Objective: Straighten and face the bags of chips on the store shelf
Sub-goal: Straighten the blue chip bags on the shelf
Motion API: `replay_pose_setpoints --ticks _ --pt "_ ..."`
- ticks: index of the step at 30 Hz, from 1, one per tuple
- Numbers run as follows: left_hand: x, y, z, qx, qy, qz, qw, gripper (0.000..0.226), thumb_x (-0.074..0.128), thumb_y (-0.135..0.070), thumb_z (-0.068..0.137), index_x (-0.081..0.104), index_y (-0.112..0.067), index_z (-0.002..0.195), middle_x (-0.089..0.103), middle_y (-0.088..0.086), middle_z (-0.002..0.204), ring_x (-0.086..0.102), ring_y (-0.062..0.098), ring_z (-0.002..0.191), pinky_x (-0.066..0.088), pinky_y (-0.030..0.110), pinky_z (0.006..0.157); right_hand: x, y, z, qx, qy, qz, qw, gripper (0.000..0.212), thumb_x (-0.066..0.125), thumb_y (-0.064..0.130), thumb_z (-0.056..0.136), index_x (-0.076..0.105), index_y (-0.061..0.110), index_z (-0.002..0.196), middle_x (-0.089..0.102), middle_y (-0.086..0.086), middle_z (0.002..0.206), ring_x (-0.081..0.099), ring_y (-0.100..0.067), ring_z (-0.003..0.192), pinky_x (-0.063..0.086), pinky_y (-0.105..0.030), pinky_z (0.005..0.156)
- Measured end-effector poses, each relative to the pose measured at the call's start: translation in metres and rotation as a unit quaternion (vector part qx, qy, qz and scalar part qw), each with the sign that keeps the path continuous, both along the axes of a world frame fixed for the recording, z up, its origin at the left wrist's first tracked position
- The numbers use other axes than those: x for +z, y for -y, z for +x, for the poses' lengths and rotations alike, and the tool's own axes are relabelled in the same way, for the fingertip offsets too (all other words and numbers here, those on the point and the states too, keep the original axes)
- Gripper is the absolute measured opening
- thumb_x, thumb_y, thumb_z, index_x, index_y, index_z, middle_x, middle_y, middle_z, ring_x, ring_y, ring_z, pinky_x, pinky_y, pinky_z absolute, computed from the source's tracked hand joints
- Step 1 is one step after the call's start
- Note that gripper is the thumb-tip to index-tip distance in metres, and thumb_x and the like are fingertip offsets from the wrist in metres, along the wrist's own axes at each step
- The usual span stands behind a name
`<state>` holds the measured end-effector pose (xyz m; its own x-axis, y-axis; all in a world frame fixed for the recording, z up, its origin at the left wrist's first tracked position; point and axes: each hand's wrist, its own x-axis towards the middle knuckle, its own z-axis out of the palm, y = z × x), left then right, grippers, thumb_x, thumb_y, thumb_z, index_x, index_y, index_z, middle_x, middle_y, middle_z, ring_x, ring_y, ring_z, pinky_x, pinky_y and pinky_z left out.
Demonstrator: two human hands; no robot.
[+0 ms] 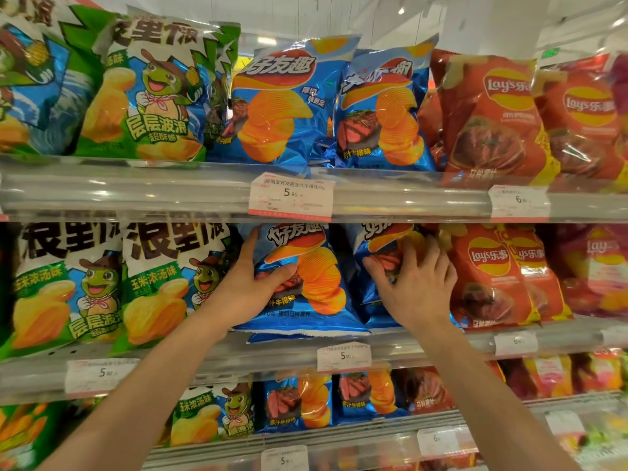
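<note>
Head view: on the middle shelf (401, 348), the left hand (249, 294) clasps the left blue bag (306, 277) by its left edge, thumb across its front. The right hand (413, 283) lies spread on the right blue bag (377, 266), gripping nothing. Facing seems underway; next, likely square both against the rail. Red bags (489, 277) crowd the right; little spare room.

Readable stuff: the glossy red foil chip bags (489, 277) on the right show the "Lay's" logo with 乐事 next to it. The shiny blue foil bags with ridged orange chips (299, 277) say 好友趣, plus 多汁牛排味 lower down. The green-and-white bags with a cartoon turtle (142, 93) read 层层波浪, and the middle-row ones add 玉米浓汤味. The white paper price tag on the clear top shelf rail (291, 196) says 5.90; tags under the red bags start with 6, rest blurry.
</note>
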<state>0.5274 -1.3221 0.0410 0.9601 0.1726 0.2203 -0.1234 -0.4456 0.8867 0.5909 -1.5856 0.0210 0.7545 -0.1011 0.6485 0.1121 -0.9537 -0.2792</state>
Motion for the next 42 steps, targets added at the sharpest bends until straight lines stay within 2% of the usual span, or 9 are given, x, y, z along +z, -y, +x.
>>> replay_pose_setpoints --ticks 6,13,17,19,22,26,29,34,42 --pt "-0.001 -0.001 0.001 -0.004 0.001 0.004 1.0 0.094 0.068 -0.049 0.09 0.003 -0.044 0.158 0.034 -0.024 0.131 0.033 -0.005 0.117 0.03 -0.001 0.069 -0.006 0.017 0.01 0.095 -0.026 -0.058 0.993 0.077 0.018 0.073 0.094 0.035 0.029 0.153 0.021 -0.005 0.166 0.01 -0.028 0.154 0.009 -0.055 0.122" --pt "0.002 0.0 -0.001 -0.013 0.012 0.014 1.0 0.096 0.068 -0.049 0.089 0.003 -0.043 0.159 0.034 -0.011 0.159 0.033 -0.004 0.119 0.032 0.012 0.092 0.01 0.013 0.001 0.11 -0.011 -0.01 0.994 0.06 0.041 0.06 0.099 0.05 0.02 0.143 0.036 -0.009 0.158 0.022 -0.032 0.15 0.017 -0.054 0.12" --pt "0.004 -0.001 -0.001 -0.013 0.022 0.005 1.0 0.097 0.071 -0.049 0.087 0.006 -0.044 0.159 0.037 -0.01 0.158 0.039 -0.002 0.125 0.032 0.006 0.087 0.019 -0.009 -0.025 0.193 0.058 0.093 0.975 0.037 0.059 0.043 0.096 0.07 0.013 0.112 0.063 -0.007 0.114 0.054 -0.029 0.114 0.044 -0.043 0.096" --pt "0.005 -0.002 -0.004 -0.023 0.029 -0.005 0.999 0.097 0.073 -0.05 0.085 0.009 -0.045 0.158 0.036 -0.012 0.158 0.039 0.0 0.131 0.033 0.013 0.094 0.024 -0.024 -0.036 0.245 -0.015 0.154 0.957 0.039 0.06 0.045 0.096 0.068 0.012 0.115 0.064 0.001 0.099 0.061 -0.017 0.098 0.05 -0.034 0.085" --pt "0.007 -0.004 -0.016 -0.049 0.046 -0.009 0.998 0.095 0.074 -0.053 0.081 0.013 -0.05 0.155 0.043 -0.023 0.146 0.046 -0.014 0.121 0.034 -0.002 0.085 0.035 -0.042 -0.05 0.286 -0.163 0.24 0.913 0.056 0.052 0.062 0.093 0.057 0.021 0.131 0.065 0.014 0.088 0.061 0.011 0.082 0.047 -0.013 0.064" --pt "0.005 -0.009 -0.04 -0.093 0.044 -0.026 0.994 0.094 0.073 -0.057 0.073 0.014 -0.063 0.146 0.054 -0.022 0.14 0.06 -0.003 0.116 0.047 0.013 0.096 0.034 -0.054 -0.064 0.296 -0.252 0.304 0.87 0.04 0.05 0.072 0.088 0.058 0.038 0.106 0.065 -0.001 0.11 0.064 0.004 0.084 0.053 -0.027 0.077" --pt "0.0 -0.013 -0.057 -0.099 0.018 -0.067 0.993 0.097 0.078 -0.061 0.072 0.01 -0.073 0.139 0.052 -0.047 0.122 0.056 -0.017 0.113 0.05 0.014 0.094 0.024 -0.058 -0.079 0.317 -0.251 0.353 0.844 0.061 0.06 0.065 0.085 0.053 0.028 0.132 0.067 -0.005 0.118 0.066 -0.008 0.103 0.054 -0.038 0.09" --pt "-0.002 -0.011 -0.066 -0.033 0.028 -0.137 0.99 0.103 0.073 -0.08 0.059 0.025 -0.055 0.147 0.061 -0.022 0.132 0.061 0.002 0.118 0.049 0.032 0.104 0.009 -0.068 -0.099 0.382 -0.231 0.417 0.791 0.031 0.068 0.044 0.087 0.062 0.033 0.116 0.075 0.019 0.104 0.07 0.003 0.094 0.054 -0.016 0.072" --pt "-0.007 -0.043 -0.085 0.034 0.085 -0.138 0.986 0.056 0.073 -0.066 0.068 0.058 -0.043 0.117 0.071 -0.031 0.104 0.07 -0.005 0.093 0.057 0.015 0.074 0.016 -0.105 -0.105 0.418 -0.241 0.397 0.781 0.06 0.067 0.063 0.073 0.06 0.033 0.125 0.072 0.019 0.116 0.064 0.001 0.11 0.051 -0.028 0.094"
